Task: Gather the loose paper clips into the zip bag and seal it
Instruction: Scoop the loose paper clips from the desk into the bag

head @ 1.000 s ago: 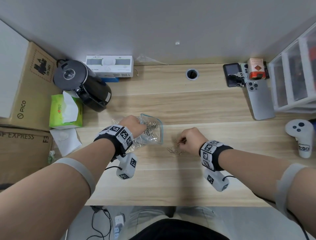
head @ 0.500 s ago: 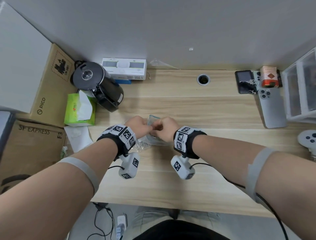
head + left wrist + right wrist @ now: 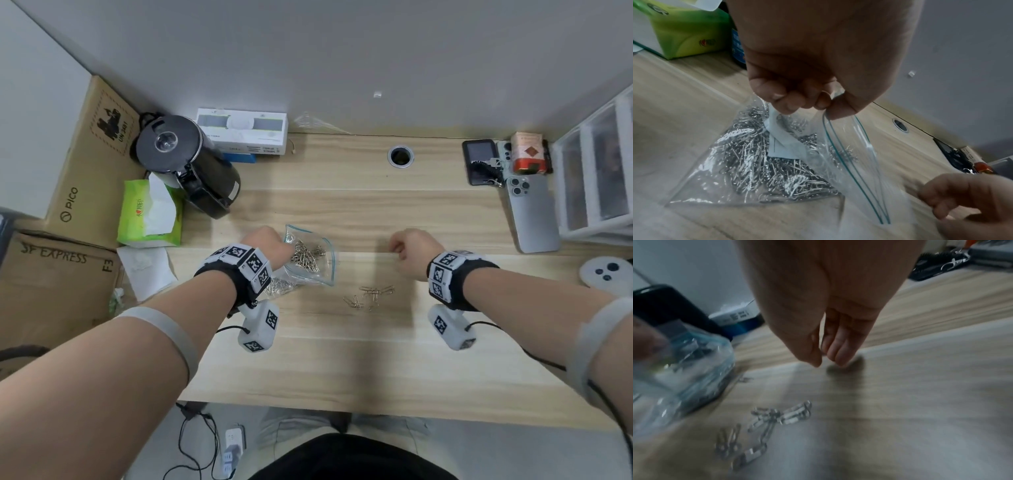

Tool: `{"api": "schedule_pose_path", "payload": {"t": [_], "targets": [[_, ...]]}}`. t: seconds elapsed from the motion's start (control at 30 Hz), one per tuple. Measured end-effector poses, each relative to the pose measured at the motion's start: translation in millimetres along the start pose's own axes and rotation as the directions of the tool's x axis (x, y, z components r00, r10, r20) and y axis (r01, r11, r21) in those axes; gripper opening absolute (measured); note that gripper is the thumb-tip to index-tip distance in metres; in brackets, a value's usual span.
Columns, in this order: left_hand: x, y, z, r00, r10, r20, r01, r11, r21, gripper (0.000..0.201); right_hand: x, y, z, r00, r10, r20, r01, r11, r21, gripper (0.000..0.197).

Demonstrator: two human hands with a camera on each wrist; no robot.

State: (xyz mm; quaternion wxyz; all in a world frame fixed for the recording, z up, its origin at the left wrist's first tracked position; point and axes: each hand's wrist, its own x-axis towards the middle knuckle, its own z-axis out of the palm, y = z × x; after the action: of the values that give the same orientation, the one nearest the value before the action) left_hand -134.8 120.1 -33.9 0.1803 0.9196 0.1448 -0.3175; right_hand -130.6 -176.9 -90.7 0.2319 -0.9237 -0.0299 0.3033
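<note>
We see a light wooden desk (image 3: 342, 359) with a round cable hole (image 3: 400, 156). On it lie loose paper clips (image 3: 370, 296), a clear zip bag (image 3: 317, 270) (its mouth lifted), a black kettle (image 3: 191, 164), a green tissue pack (image 3: 149, 214), 2 phones (image 3: 532, 212) and a white controller (image 3: 604, 272).

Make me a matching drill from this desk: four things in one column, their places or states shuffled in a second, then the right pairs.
Things
1. zip bag
2. loose paper clips
3. right hand
4. tissue pack

Places or states
A. lying on the desk between the two wrists
B. green, beside the black kettle
C. mouth unsealed, pinched at the top by the left hand
D. fingers together, holding nothing, above the desk

Pairs: 1-C, 2-A, 3-D, 4-B
</note>
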Motion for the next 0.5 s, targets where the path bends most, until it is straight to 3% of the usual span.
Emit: {"api": "schedule_pose_path", "payload": {"t": [0.1, 0.23, 0.5], "targets": [[-0.6, 5.5, -1.1, 1.000, 0.009, 0.006, -0.009, 1.000, 0.020, 0.040, -11.5, 7.6, 12.0, 0.984, -0.133, 0.120, 0.138, 0.990, -0.038, 0.039], [-2.2, 6.5, -3.1, 1.000, -0.006, -0.015, 0.006, 1.000, 0.024, 0.037, -20.1, 9.4, 30.2, 0.954, -0.229, 0.193, 0.245, 0.968, -0.063, 0.032], [-9.2, 1.4, -21.6, 0.990, -0.117, -0.083, 0.121, 0.992, 0.045, 0.030, -15.2, -8.6, 41.2, 0.975, -0.194, 0.105, 0.201, 0.978, -0.062, 0.027]]}}
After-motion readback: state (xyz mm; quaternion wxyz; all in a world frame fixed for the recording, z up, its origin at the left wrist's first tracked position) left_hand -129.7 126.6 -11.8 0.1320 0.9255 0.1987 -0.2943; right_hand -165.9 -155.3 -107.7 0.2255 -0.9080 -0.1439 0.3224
